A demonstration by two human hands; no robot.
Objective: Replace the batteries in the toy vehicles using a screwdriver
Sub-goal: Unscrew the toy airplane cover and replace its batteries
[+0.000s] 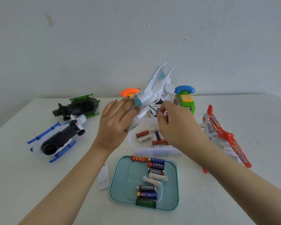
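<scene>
**A:** Where do we find the toy being worked on?

**B:** We see the white toy plane (154,93) lifted off the table (23,176). Its tail fins point up toward the wall and its nose tilts down over a clear tub (152,151) of loose batteries. The left hand (115,120) curls its fingers round the body, beside a teal band

**A:** And the other hand?

**B:** The right hand (177,125) pinches its fingertips on what looks to us like a small screwdriver (152,108). The thin dark shaft is aimed at the plane's underside. We cannot tell whether the tip sits in a screw

**A:** How do we expect the plane to handle?

**B:** We judge it to be light, hollow and stiff, with smooth plastic that could slip. The slim fins and wings look easy to snap. We would grip the thick body, as the left hand does, and brace it against the driver's push

**A:** What does it look like?

**B:** It is glossy white with swept wings, twin tall fins, a teal triangle on one fin and a round white disc on its side. Nearer to us, a teal tray (120,184) holds a row of batteries (152,176). Other toy aircraft lie to either side on the table
</scene>
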